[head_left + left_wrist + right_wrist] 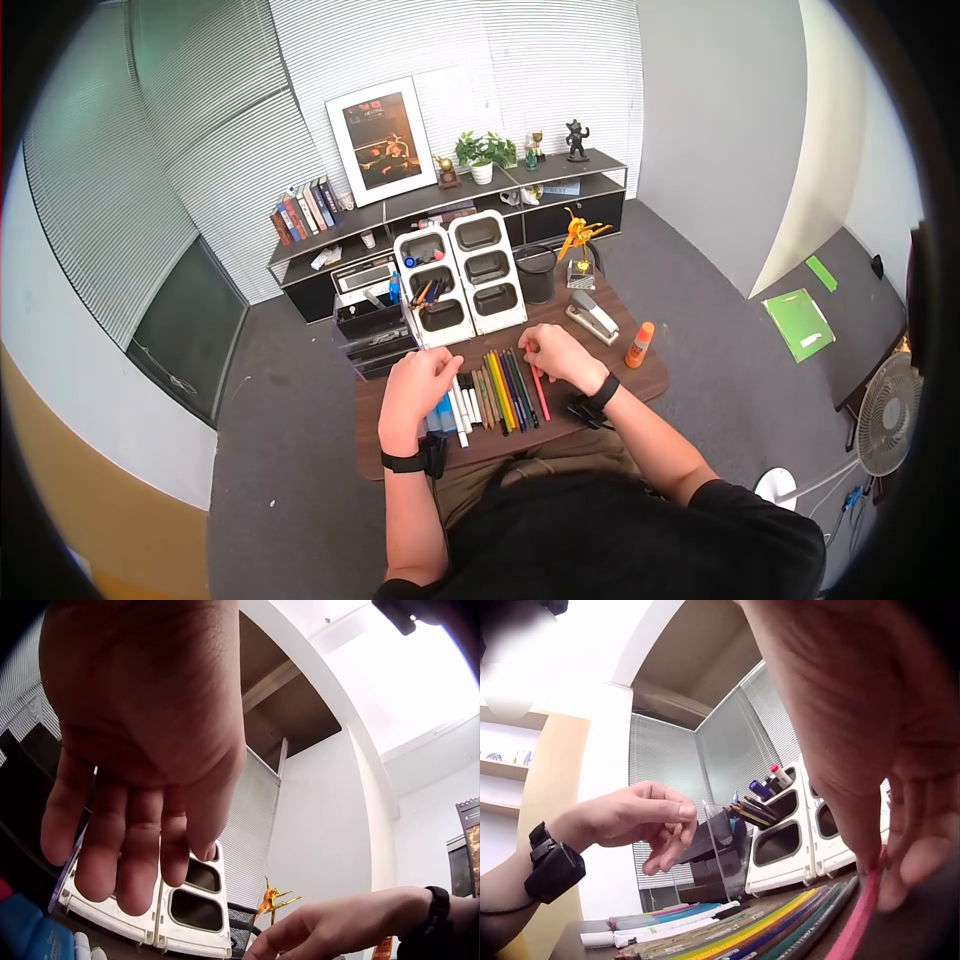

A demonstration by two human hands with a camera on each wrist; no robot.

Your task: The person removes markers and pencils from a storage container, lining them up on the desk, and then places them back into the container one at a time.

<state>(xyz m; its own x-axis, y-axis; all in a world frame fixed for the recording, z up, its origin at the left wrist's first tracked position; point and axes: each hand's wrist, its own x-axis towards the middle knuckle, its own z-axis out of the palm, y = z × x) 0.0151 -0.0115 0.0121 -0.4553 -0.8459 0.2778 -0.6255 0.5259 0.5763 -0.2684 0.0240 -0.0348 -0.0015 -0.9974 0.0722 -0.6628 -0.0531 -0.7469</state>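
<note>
My right hand [562,357] pinches the upper end of a pink pencil [541,393] at the right end of a row of pens and pencils. In the right wrist view thumb and fingers close on that pink pencil [859,919]. Yellow pencils [499,390], brown pencils [485,397] and white markers [461,408] lie side by side to its left. My left hand [420,385] hovers above the row's left end, holding nothing; its fingers hang relaxed in the left wrist view, above blue items [36,934].
Behind the row stand two white organizers [486,268] with dark compartments, some holding pens. A black desk caddy [372,330] is at the left. A mesh cup [537,275], trophy [581,272], stapler [593,320] and orange glue stick [640,345] stand at the right.
</note>
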